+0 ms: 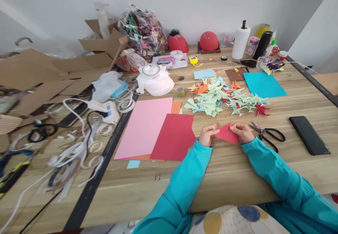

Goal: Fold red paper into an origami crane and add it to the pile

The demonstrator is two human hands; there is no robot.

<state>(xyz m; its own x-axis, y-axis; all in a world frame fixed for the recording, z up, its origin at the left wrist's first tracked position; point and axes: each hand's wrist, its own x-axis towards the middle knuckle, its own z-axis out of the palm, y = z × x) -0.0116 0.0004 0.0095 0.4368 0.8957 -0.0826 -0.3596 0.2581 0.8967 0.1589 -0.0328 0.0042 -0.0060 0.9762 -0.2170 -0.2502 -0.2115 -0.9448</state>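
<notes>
A small folded piece of red paper [226, 134] is stretched between my two hands, just above the table. My left hand [208, 134] pinches its left corner between thumb and fingers. At the upper right edge, my right hand [243, 132] grips the same paper. Beyond my hands lies a pile of folded paper cranes [211, 98], mostly pale green, with orange and red ones among them. Left of my left hand, a large red sheet [173, 137] overlaps a pink sheet [148, 124]. Black-handled scissors [268, 133] lie open beside my right hand.
A black phone [309, 135] lies at the right. Turquoise paper [264, 84] rests behind the cranes. Tangled cords and white strips [87, 149] cover the left side, near cardboard boxes [79, 65]. Along the wall stand a white roll [241, 43], a black bottle [262, 45] and red domes [208, 41].
</notes>
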